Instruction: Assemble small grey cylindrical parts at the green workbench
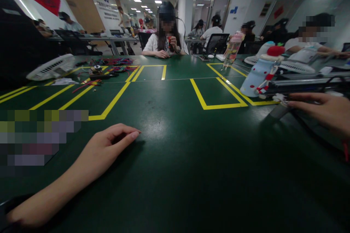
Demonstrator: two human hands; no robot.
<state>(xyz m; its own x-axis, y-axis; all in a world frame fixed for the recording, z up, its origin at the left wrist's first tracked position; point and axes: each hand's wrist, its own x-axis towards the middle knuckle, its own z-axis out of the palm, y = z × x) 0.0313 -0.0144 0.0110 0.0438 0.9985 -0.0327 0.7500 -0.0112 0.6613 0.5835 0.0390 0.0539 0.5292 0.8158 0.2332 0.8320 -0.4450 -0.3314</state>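
My left hand (pixel 112 143) rests on the green table (pixel 175 160), its thumb and index finger pressed together; whatever may be between the tips is too small to make out. At the right edge, my right hand (pixel 322 109) reaches in with its fingertips around a small white and grey object (pixel 280 105), which I cannot identify. Just beyond that hand stands a light blue bottle (pixel 254 76) with a red top. A dark cable runs below the right hand.
Yellow tape (pixel 225 107) marks outlines on the table. Bundled wires (pixel 117 69) and a white fan (pixel 51 67) lie at the back left. A clear bottle (pixel 233 49) stands at the back right. Across the table sits a person (pixel 166 32); more people are behind.
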